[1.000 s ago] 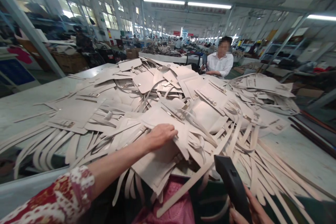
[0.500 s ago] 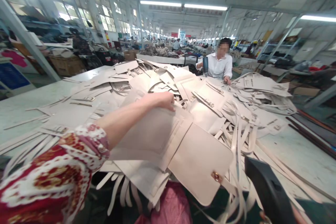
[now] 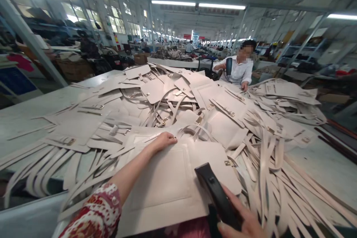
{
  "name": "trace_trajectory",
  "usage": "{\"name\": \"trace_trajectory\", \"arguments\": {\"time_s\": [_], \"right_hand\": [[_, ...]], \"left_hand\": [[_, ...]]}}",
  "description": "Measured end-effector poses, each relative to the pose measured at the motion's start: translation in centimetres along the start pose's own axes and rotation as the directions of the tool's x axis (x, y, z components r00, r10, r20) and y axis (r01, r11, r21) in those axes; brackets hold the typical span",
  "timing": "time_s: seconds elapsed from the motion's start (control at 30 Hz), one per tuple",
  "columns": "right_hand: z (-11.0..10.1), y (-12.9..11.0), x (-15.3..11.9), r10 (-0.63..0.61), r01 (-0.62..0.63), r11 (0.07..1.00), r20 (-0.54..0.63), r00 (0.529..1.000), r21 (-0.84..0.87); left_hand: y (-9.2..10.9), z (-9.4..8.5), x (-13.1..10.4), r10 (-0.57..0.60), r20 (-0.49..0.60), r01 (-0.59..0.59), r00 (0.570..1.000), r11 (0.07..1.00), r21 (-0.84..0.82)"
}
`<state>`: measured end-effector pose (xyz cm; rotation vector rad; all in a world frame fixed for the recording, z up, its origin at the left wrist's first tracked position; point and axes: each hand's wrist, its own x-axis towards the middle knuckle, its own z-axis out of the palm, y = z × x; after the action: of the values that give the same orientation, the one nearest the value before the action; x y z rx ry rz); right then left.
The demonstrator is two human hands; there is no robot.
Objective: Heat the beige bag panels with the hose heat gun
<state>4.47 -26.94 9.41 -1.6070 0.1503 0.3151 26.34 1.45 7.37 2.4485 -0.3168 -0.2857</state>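
Note:
My left hand [image 3: 164, 141] is closed on the upper edge of a beige leather bag piece [image 3: 161, 174], which lies flat in front of me with a stitched rectangular panel facing up. A flap with a small metal clasp extends from its right side. My right hand [image 3: 242, 215] is wrapped round a black handheld tool [image 3: 213, 189], whose head is over the right part of the bag piece. Beyond them is a big heap of similar beige bag pieces [image 3: 156, 87] with straps and gold-coloured buckles.
Across the table [image 3: 16, 119], a person in a white shirt [image 3: 240, 70] holds a dark handheld tool. Another beige pile [image 3: 290, 93] lies at the right, near dark strips [image 3: 334, 145]. Straps hang over the near edge.
The bag piece has been drawn nearer and laid flat, with my left hand lower on it. My right hand and the black tool have moved left over the piece. The person's tool is higher.

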Motion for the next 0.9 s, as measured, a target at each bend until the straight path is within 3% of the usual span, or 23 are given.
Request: {"name": "trace_trajectory", "arguments": {"time_s": [0.07, 0.17, 0.43, 0.5, 0.6, 0.73, 0.9], "right_hand": [[2.1, -1.2, 2.0, 0.03, -0.031, 0.999, 0.102, 0.994, 0.011], [3.6, -3.0, 5.2, 0.08, -0.077, 0.997, 0.13, 0.988, -0.027], [2.6, -7.7, 15.4, 0.036, -0.031, 0.999, 0.242, 0.969, -0.024], [2.3, -8.6, 15.9, -0.008, 0.01, 1.0, 0.238, 0.971, -0.006], [1.6, -9.1, 14.1, -0.035, 0.033, 0.999, 0.245, 0.969, 0.012], [1.0, -7.6, 12.0, 0.068, -0.075, 0.997, 0.321, 0.945, 0.01], [0.9, -6.1, 14.9, 0.053, -0.08, 0.993, 0.29, 0.955, 0.082]], "left_hand": [[-0.1, 0.2, -0.6, 0.042, -0.028, -0.042, 0.999, 0.999, -0.008], [-0.2, 0.4, -1.5, 0.104, -0.058, -0.105, 0.993, 0.994, -0.017], [-0.9, 0.8, -2.0, 0.133, -0.072, -0.134, 0.988, 0.991, -0.007], [-1.0, 0.8, -2.0, 0.128, -0.082, -0.129, 0.988, 0.992, 0.0], [-0.9, 0.9, -1.9, 0.123, -0.1, -0.122, 0.987, 0.992, 0.014], [-0.9, 1.2, -1.9, 0.121, -0.104, -0.117, 0.987, 0.992, 0.04], [-0.7, 1.3, -2.3, 0.108, -0.123, -0.094, 0.987, 0.989, 0.116]]}}
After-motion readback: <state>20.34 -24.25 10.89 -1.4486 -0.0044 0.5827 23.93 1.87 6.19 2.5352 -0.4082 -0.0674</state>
